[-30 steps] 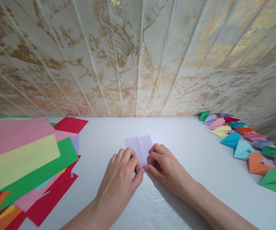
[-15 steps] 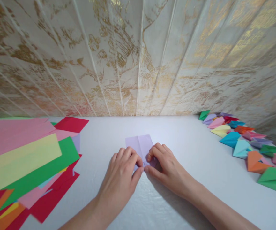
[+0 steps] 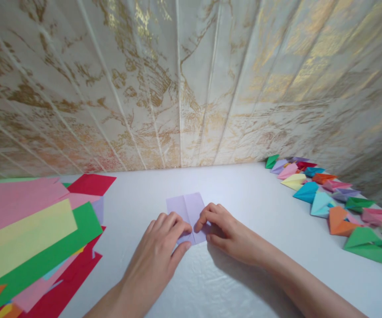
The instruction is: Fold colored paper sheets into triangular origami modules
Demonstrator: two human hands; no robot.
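Note:
A light purple sheet of paper [image 3: 184,206] lies flat on the white table, with a crease running down its middle. My left hand [image 3: 164,240] rests over its lower left part, the index fingertip touching the paper near the crease. The thumb of that hand is apart from the index finger, by the paper's bottom edge. On the other side, my right hand [image 3: 225,229] has its curved index fingertip on the paper just right of the crease. Its thumb is spread away near the lower right edge. The hands cover the sheet's lower corners in part.
Sheets of coloured paper, including a yellow sheet [image 3: 28,238] and a red sheet [image 3: 93,184], overlap on the left. Several folded paper pieces, such as a green one [image 3: 369,245], line the right side. A gold-patterned curtain [image 3: 164,88] hangs behind the table [image 3: 144,185].
The fingers and thumbs, pinched together at the paper's bottom edge before, have come apart, and the lower crease now shows. The whole view has shifted slightly.

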